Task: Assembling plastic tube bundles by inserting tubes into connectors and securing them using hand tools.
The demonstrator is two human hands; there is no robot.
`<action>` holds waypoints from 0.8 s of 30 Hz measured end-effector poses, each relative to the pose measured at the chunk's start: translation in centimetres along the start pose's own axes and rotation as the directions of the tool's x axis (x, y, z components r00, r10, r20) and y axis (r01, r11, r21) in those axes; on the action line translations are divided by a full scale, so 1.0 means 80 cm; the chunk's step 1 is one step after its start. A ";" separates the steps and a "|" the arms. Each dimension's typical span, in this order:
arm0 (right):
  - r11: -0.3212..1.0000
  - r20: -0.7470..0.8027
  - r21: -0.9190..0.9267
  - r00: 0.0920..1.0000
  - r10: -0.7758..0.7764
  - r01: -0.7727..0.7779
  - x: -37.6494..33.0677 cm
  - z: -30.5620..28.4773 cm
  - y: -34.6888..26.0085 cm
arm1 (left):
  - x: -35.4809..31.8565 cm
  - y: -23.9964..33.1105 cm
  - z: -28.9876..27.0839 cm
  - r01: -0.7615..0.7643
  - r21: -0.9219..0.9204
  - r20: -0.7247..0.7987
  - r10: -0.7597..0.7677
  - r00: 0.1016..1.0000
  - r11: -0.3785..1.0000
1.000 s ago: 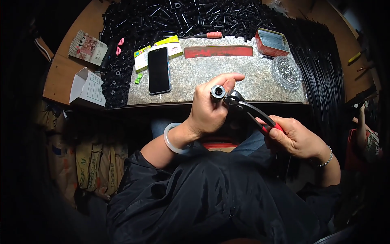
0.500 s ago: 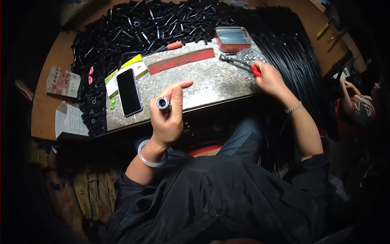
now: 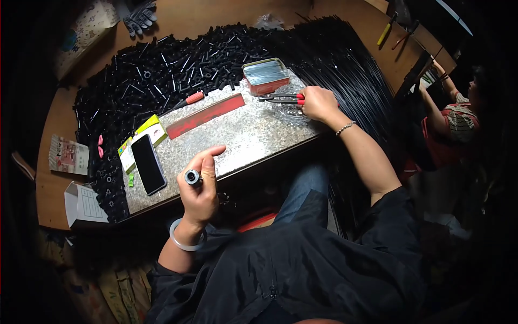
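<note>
Many black parts (image 3: 178,65) border the speckled slab (image 3: 243,132) near the pliers (image 3: 300,101).

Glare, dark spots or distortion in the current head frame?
Head view: glare on the stone slab; corners fall to black; the wooden desk bows along its left edge; sacks at lower left look dim, soft; left hand and right hand well lit, no obvious blur.

bright glare on stone slab (image 3: 249,128), dim surroundings, bent fisheye edges, black corners
</note>
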State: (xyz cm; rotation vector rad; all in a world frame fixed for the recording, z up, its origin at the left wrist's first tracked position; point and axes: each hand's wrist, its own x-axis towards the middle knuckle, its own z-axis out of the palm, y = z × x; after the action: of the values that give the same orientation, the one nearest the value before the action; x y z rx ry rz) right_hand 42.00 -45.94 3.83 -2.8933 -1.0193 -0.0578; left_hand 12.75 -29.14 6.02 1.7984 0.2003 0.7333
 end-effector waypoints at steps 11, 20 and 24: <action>0.998 0.002 0.069 1.000 0.009 -0.009 -0.003 -0.004 -0.005 | 0.001 0.013 0.016 0.028 -0.037 0.049 -0.026 0.998 0.999; 1.000 0.007 0.000 1.000 -0.024 0.024 -0.003 0.000 -0.006 | -0.007 0.018 0.010 0.024 -0.040 0.020 -0.023 1.000 0.999; 0.985 -0.140 0.167 0.988 0.058 -0.035 -0.013 -0.014 -0.007 | -0.007 0.021 0.009 0.032 -0.039 0.012 -0.031 0.999 0.999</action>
State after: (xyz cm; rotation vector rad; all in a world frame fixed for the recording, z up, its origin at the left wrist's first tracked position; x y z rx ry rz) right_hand 40.81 -46.22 4.90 -2.7180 -0.8870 -0.1697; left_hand 12.34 -30.62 7.19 1.7577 0.2052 0.7002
